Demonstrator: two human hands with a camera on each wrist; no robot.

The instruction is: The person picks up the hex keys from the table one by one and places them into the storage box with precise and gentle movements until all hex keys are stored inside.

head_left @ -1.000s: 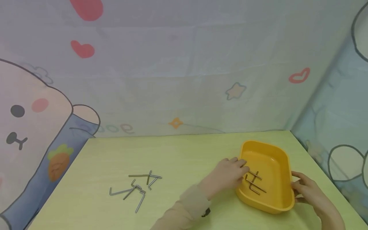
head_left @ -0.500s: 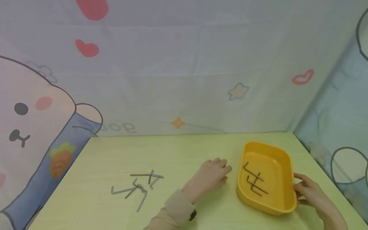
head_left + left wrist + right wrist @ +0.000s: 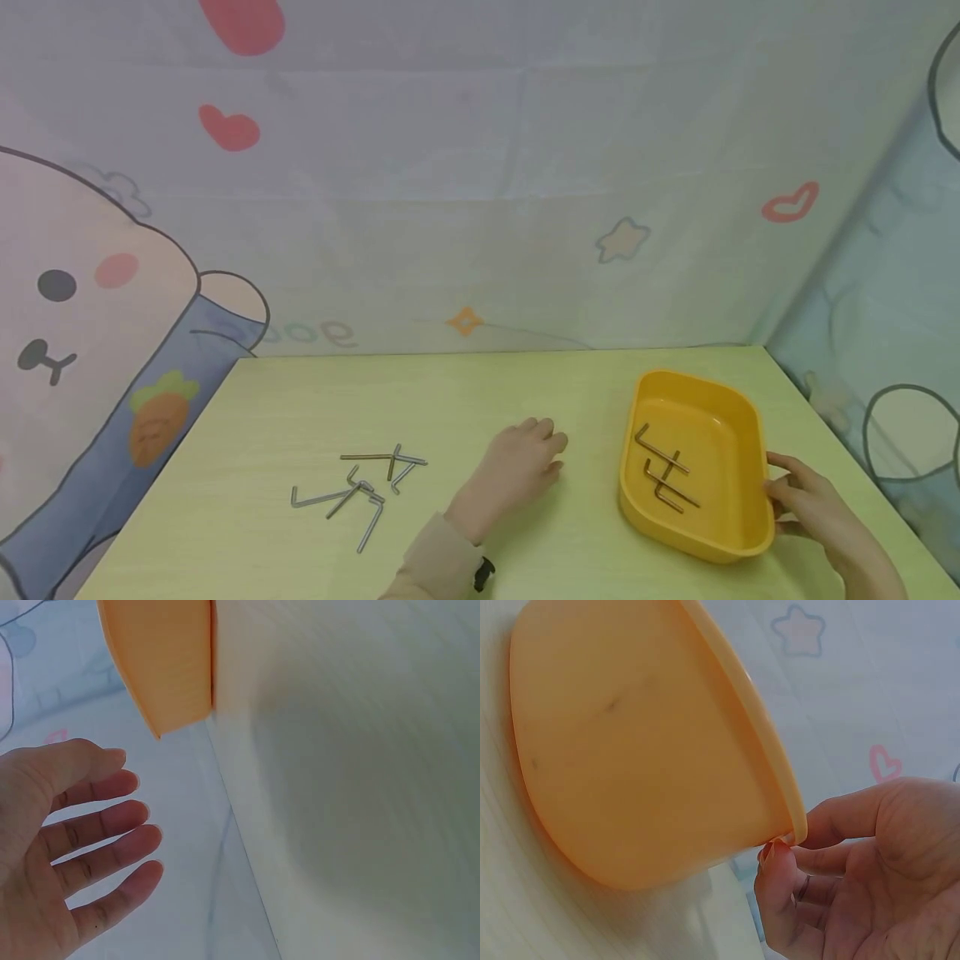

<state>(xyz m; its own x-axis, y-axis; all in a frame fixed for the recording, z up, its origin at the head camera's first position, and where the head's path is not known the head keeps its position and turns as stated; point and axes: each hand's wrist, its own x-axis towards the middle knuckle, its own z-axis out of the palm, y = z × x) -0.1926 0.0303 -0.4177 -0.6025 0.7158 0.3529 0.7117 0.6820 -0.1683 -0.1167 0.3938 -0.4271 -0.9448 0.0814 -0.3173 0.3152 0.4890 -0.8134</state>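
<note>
Dim, even light leaves the head view hazy and muted, while the left-wrist view shows a broad, soft-edged shadow right of centre on the counter (image 3: 352, 780).

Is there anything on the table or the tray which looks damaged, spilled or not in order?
Nothing looks spilled. Small dark marks show on the outside of the yellow tray, odd on its plain surface; dirt or damage, I cannot tell. The L-shaped rods on the table lie jumbled.
</note>
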